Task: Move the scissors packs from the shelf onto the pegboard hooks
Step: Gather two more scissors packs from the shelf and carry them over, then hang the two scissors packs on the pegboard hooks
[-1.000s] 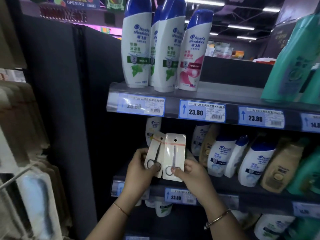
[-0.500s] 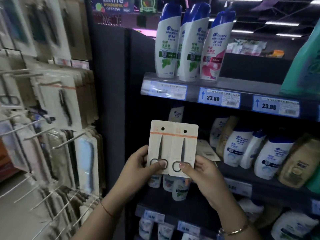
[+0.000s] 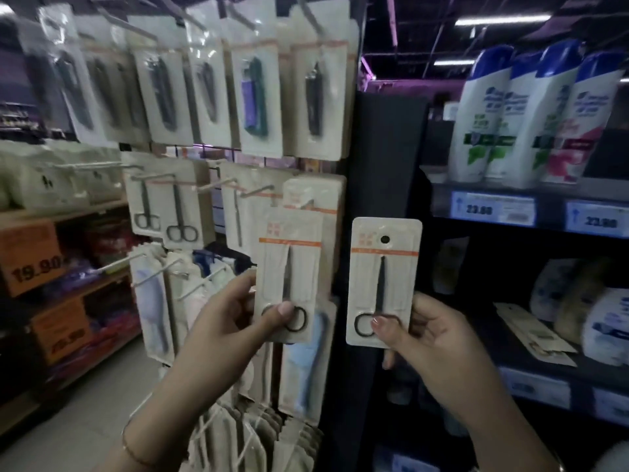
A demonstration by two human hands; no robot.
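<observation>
Here, left hand (image 3: pixel 235 318) fingers clamped on one scissors pack (image 3: pixel 289 277) before crowded pegboard hooks (image 3: pixel 255 192), right hand (image 3: pixel 432 338) pinching another (image 3: pixel 383 281).

The two packs were side by side and touching before; now they are apart. The left hand (image 3: pixel 235 318) has carried its pack (image 3: pixel 289 274) over to the pegboard (image 3: pixel 204 158), in front of the hanging cards. The right hand (image 3: pixel 432 338) holds the other pack (image 3: pixel 383 281) beside the dark panel (image 3: pixel 381 148). The view has turned left.
</observation>
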